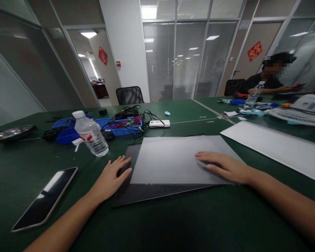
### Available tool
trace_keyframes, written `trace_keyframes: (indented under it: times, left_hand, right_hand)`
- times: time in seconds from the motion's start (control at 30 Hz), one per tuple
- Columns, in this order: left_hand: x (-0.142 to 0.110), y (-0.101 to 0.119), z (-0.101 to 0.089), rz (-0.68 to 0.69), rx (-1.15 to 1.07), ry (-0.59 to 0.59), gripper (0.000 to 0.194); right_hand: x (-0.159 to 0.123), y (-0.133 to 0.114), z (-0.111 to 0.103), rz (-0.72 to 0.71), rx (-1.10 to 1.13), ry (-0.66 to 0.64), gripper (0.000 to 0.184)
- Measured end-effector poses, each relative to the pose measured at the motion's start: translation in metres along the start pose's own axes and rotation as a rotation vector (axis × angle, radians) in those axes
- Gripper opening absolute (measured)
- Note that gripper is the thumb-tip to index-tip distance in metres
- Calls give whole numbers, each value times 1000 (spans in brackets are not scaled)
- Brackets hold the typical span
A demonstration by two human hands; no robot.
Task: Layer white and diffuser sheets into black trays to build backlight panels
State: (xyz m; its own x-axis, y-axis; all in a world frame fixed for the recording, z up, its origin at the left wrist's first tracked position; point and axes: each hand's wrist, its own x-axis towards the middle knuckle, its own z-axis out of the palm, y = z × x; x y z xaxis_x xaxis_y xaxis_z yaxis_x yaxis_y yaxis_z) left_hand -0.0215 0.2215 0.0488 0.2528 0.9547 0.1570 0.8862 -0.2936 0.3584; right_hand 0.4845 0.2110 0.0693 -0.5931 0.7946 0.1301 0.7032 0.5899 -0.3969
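A pale grey sheet (168, 161) lies flat and slightly turned on a dark flat panel (147, 196), whose left and front edges show from under it. My right hand (223, 166) rests palm down on the sheet's right part, fingers stretched out to the left. On the left edge of the dark panel lies my left hand (112, 176), its fingers spread and close to the sheet's left edge. Neither hand grips anything. A smartphone (47, 197) with a dark screen lies left of my left forearm. Behind my left hand stands a clear water bottle (90, 134) with a white cap.
A blue tray (120, 131) of tangled wires sits behind the panel, beside a white plastic device (159, 123). A white board (278, 143) and a white fan-like grille (296, 116) lie right. A metal pan (12, 133) is far left. A person (270, 78) sits far right.
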Motion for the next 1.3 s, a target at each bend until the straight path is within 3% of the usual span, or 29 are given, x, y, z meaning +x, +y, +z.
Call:
trace_keyframes:
  times: [0.23, 0.37, 0.57, 0.73, 0.93, 1.07, 1.3]
  left_hand:
    - [0, 0, 1, -13, 25, -25, 70]
    - [1, -2, 2, -24, 36, -35, 72]
    - [3, -5, 4, -4, 43, -12, 71]
    - [1, -7, 6, 26, 72, 3, 73]
    - [1, -7, 5, 18, 85, -24, 69]
    - [1, -5, 4, 14, 86, -24, 69]
    - [4, -5, 0, 12, 47, -30, 69]
  right_hand:
    - [-5, 31, -9, 168, -198, 163, 54]
    - [-11, 48, -11, 211, -137, 181, 53]
    - [-5, 38, -1, 96, -18, 94, 47]
    - [-2, 32, 1, 99, -81, 73, 51]
    - [-8, 55, -7, 306, -231, 256, 54]
    - [-12, 60, -15, 491, -297, 259, 53]
    - [-9, 50, -15, 590, -223, 285, 50]
